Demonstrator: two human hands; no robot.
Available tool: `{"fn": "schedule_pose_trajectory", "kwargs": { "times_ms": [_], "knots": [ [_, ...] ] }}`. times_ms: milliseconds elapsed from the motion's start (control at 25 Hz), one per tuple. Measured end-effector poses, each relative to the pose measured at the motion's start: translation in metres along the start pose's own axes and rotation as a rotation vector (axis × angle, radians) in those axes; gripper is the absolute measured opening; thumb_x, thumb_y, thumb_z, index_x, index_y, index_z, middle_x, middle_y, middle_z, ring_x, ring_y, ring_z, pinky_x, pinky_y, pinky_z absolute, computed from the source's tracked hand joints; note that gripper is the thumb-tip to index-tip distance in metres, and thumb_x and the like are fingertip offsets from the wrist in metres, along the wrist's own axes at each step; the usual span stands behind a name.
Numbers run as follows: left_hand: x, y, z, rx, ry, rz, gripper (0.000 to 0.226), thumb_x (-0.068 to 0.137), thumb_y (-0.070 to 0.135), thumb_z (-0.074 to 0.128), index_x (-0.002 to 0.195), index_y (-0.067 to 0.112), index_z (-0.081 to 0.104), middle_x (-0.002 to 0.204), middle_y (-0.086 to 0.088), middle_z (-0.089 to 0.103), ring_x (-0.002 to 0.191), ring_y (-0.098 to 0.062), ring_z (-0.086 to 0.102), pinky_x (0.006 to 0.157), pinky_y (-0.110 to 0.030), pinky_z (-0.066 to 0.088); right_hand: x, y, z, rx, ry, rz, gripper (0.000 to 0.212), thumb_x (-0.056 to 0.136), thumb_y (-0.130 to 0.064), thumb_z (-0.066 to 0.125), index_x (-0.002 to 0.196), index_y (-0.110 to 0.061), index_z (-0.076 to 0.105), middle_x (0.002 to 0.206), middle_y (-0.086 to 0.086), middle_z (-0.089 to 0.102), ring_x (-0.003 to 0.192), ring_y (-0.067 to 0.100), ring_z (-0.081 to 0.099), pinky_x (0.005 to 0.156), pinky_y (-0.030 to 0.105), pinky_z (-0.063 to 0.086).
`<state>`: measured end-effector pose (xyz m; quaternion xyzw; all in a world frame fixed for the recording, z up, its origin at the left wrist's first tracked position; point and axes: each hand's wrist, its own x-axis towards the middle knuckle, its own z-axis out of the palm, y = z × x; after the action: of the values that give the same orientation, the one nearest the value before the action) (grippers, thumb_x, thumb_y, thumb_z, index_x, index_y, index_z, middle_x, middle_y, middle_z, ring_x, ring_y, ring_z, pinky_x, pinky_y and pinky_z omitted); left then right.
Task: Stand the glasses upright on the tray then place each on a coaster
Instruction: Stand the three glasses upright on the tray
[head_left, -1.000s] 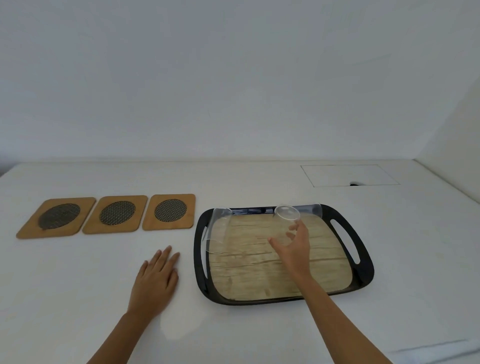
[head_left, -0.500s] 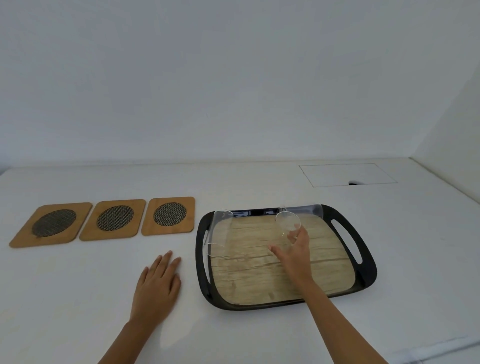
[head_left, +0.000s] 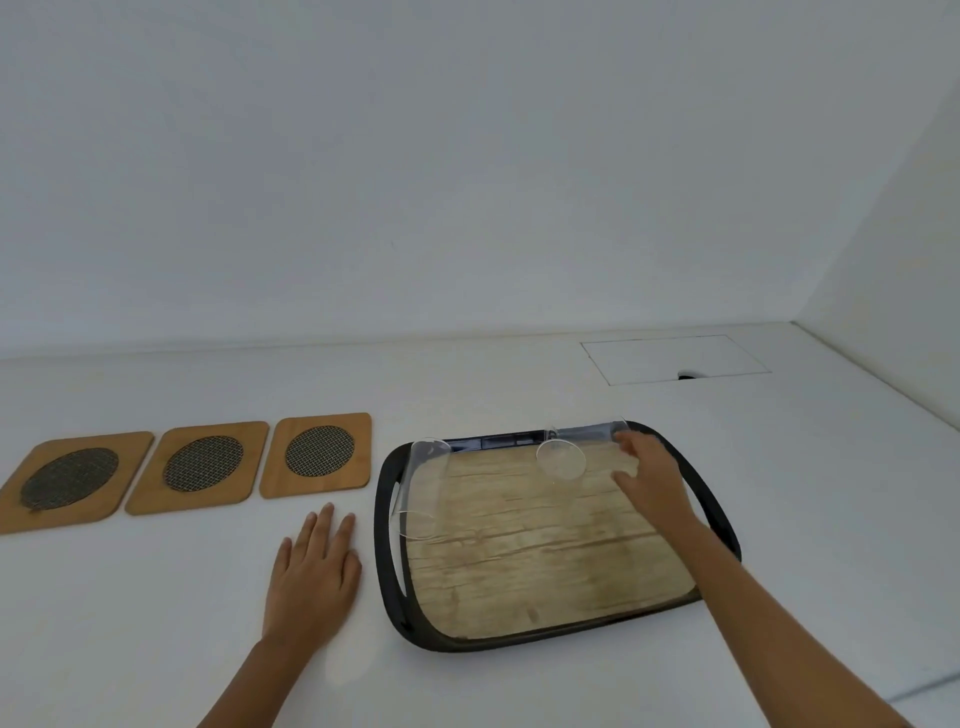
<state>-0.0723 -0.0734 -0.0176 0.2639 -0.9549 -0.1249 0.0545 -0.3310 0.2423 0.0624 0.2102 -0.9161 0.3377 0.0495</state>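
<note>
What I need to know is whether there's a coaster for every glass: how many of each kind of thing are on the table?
Wooden coasters: 3
Clear glasses: 2 that I can make out, both lying on their sides on the tray
Tray: 1
Total: 6

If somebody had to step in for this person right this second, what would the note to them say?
Left hand: open, flat on the table beside the tray, holding nothing.
Right hand: open, over the tray's far right part, next to the lying glass at the far rim; no grip visible.
Another glass lies on its side at the tray's left edge.
Three coasters, left of the tray, all bare.
Done: nothing clearly finished.
Left: stand the glasses upright, then put each on a coaster.
</note>
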Motion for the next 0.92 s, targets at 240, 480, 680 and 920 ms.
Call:
{"fn": "schedule_pose_trajectory", "kwargs": {
  "times_ms": [240,480,680,920],
  "knots": [
    [0.002,-0.002,0.005,0.005,0.003,0.006,0.071,0.082,0.049,0.0,0.146,0.025,0.018,0.158,-0.006,0.016,0.145,-0.026,0.012,0.116,-0.048,0.013,0.072,-0.003,0.008,-0.668,-0.321,-0.253,0.08,0.074,-0.005,0.068,0.142,-0.016,0.028,0.142,0.013,0.036,0.131,0.032,0.036,0.101,0.042,0.039],
    [0.004,-0.005,0.011,0.003,-0.001,-0.011,0.068,0.082,0.052,-0.003,0.146,0.029,0.003,0.159,-0.001,0.005,0.146,-0.02,0.001,0.118,-0.045,0.007,0.078,0.008,0.037,-0.786,-0.393,-0.273,0.074,0.076,-0.017,0.068,0.139,-0.019,0.028,0.133,0.009,0.04,0.123,0.029,0.046,0.106,0.042,0.034],
    [0.005,-0.006,0.012,0.009,0.0,-0.016,0.069,0.082,0.053,-0.004,0.146,0.03,0.004,0.159,0.0,0.006,0.146,-0.02,0.002,0.117,-0.045,0.006,0.069,0.012,0.036,-0.692,-0.305,-0.207,0.064,0.066,-0.031,0.075,0.116,-0.007,0.044,0.112,0.014,0.044,0.093,0.031,0.052,0.073,0.033,0.043],
    [0.004,-0.005,0.01,0.011,0.0,-0.016,0.071,0.08,0.054,-0.005,0.146,0.029,0.006,0.159,-0.001,0.006,0.146,-0.02,0.003,0.117,-0.045,0.007,0.047,0.016,0.014,0.084,0.046,0.098,0.069,0.062,-0.014,0.078,0.118,-0.014,0.037,0.099,0.006,0.055,0.083,0.022,0.057,0.071,0.033,0.045]
  ]
}}
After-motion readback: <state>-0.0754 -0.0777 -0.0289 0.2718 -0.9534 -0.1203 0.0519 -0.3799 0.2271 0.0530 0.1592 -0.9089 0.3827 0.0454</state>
